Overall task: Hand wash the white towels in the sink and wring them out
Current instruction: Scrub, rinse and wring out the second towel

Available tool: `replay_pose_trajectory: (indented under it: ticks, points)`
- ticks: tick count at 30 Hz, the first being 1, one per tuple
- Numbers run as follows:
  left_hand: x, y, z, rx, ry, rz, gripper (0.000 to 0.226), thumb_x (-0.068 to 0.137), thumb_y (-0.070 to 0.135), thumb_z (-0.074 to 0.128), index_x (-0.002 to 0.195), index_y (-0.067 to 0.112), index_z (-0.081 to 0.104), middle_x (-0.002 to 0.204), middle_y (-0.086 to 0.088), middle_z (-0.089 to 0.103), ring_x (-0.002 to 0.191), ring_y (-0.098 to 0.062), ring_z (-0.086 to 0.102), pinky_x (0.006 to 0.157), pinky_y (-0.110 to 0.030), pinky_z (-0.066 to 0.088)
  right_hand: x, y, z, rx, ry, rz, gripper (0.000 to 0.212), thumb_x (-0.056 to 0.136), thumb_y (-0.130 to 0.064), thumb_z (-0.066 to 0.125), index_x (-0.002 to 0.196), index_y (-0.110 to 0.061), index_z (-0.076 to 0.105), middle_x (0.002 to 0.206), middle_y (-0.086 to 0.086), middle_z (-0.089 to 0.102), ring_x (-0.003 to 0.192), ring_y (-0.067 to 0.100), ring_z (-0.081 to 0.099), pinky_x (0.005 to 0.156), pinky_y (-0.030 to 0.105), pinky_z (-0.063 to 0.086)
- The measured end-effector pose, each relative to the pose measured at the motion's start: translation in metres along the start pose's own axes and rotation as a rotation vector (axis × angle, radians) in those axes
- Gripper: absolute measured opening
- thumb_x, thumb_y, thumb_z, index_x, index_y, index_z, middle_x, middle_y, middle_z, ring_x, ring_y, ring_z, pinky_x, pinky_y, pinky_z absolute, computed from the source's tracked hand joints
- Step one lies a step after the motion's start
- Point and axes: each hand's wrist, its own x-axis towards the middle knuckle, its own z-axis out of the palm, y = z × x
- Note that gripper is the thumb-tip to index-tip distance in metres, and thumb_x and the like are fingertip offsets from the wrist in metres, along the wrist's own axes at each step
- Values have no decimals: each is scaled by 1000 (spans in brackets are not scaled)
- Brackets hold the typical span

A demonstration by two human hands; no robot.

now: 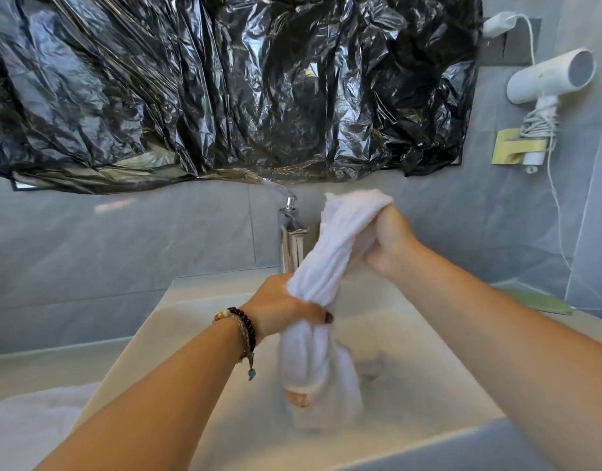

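Observation:
A white towel [330,263] is bunched into a long twisted roll held above the white sink [204,314]. My left hand [282,309] grips the roll around its middle, with a beaded bracelet on the wrist. My right hand [389,244] grips the upper end, higher and further back near the tap. The towel's lower end [321,379] hangs loose into the basin, with an orange mark at its edge. More white cloth [30,419] lies on the counter at the lower left, blurred.
A chrome tap [291,229] stands behind the sink, just left of the towel. Black plastic sheet [224,86] covers the wall above. A white hair dryer [547,79] hangs on the right wall with its cord trailing down. A green flat item [537,300] lies on the right counter.

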Motion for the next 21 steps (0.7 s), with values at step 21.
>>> replay_pose_trajectory:
  ticks: [21]
  points:
    - [0, -16, -1, -343, -253, 27, 85, 44, 41, 96, 116, 11, 62, 105, -12, 72, 93, -20, 71, 77, -30, 58, -20, 90, -10, -437, -160, 170, 48, 52, -20, 60, 98, -11, 69, 87, 10, 72, 80, 25, 70, 64, 35, 56]
